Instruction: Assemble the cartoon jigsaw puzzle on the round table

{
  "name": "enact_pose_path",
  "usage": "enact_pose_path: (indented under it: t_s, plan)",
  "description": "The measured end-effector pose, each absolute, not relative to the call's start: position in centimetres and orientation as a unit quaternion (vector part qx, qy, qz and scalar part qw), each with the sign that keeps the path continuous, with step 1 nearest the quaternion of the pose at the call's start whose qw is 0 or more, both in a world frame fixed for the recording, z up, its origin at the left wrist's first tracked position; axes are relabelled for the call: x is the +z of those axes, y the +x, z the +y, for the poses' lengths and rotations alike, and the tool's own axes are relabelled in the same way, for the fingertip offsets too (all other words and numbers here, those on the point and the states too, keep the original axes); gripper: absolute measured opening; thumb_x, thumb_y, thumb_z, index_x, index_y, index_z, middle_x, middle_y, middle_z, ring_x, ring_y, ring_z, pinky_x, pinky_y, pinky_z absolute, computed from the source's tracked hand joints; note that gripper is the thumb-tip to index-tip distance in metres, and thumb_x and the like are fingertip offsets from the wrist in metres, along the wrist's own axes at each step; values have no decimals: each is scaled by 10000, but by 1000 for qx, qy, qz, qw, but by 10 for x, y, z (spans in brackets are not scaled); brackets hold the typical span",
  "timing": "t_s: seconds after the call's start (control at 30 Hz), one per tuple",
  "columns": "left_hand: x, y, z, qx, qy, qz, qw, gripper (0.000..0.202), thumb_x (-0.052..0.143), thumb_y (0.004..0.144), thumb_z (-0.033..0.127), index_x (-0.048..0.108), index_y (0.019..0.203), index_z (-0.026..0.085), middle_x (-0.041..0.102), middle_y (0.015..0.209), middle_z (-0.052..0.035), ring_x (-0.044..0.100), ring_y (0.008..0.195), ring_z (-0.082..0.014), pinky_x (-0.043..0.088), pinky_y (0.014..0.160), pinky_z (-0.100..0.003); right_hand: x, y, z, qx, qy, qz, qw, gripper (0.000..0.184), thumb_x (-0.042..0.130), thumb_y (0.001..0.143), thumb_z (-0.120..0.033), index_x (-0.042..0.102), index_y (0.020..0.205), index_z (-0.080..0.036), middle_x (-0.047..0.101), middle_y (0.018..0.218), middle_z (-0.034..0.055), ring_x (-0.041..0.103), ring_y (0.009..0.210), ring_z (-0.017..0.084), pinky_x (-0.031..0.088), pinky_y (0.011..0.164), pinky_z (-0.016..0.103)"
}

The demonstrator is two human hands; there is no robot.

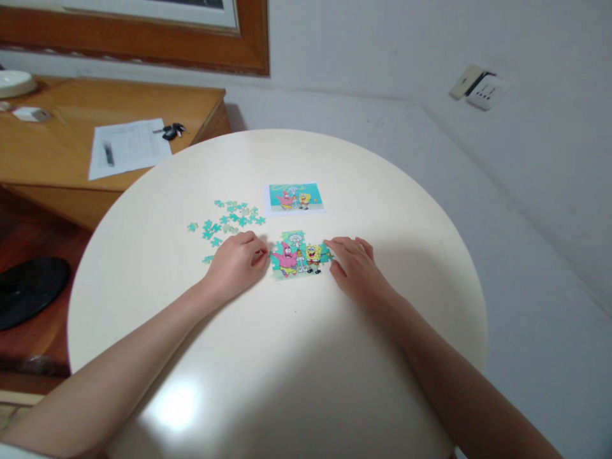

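Note:
A partly joined jigsaw puzzle (289, 258) of cartoon figures, one pink and one yellow among them, lies flat on the round white table (296, 357). At its left edge is my left hand (236, 264), fingers curled and thumb pressed to the forefinger; anything in that pinch is hidden. My right hand (358, 268) rests at the right edge, fingers stretched out and thumb apart, fingertips touching the puzzle's border pieces. Loose green puzzle pieces (243, 221) are scattered beyond my left hand. Behind the puzzle lies a picture card (296, 197) with the same figures.
At the back left, a wooden desk (62, 140) holds a paper sheet (131, 148), keys (173, 131) and a white adapter (31, 114). A black round base (33, 290) stands on the floor. A wall socket (485, 91) is at the right.

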State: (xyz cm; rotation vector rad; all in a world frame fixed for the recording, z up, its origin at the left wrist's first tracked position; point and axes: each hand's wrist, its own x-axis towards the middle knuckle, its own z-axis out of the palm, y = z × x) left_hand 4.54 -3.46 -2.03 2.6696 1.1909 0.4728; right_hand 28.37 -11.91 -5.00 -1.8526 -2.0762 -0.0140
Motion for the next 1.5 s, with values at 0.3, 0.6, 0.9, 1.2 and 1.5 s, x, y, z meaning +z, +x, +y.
enact_pose_path:
  t_s: [0.3,0.6,0.9,1.2,1.5]
  plan:
    - [-19,45,-35,156,896,394,131,172,484,789,192,650,751,162,598,719,-44,528,606,-144,394,578,-264,-51,285,-119,-2,-654,-732,190,436,407,795,-111,589,1181,-200,626,1170,114,543,1106,236,265,1048,436]
    - [-23,45,-34,179,892,388,148,159,475,792,169,619,724,164,555,676,-29,491,560,-125,382,542,-249,-54,288,-117,9,-648,-735,200,450,414,798,-116,590,1202,-208,623,1158,115,540,1114,247,307,1010,436]
    - [-23,45,-34,165,895,390,141,171,469,798,160,630,740,156,561,689,-40,489,567,-130,382,553,-264,-54,290,-116,12,-651,-735,190,422,420,809,-106,609,1175,-199,621,1164,117,549,1112,240,360,961,405]
    - [-25,44,-32,173,897,379,152,197,440,809,174,623,741,156,552,684,-39,479,564,-125,388,557,-267,-57,293,-115,24,-649,-729,217,441,433,790,-121,623,1174,-224,628,1156,98,561,1092,245,384,957,415]
    - [-22,45,-34,171,900,369,156,192,438,800,161,606,709,171,532,626,-20,471,545,-121,370,546,-259,-53,292,-115,33,-657,-719,223,348,448,809,-143,638,1096,-194,646,1125,104,582,1081,229,398,957,398]
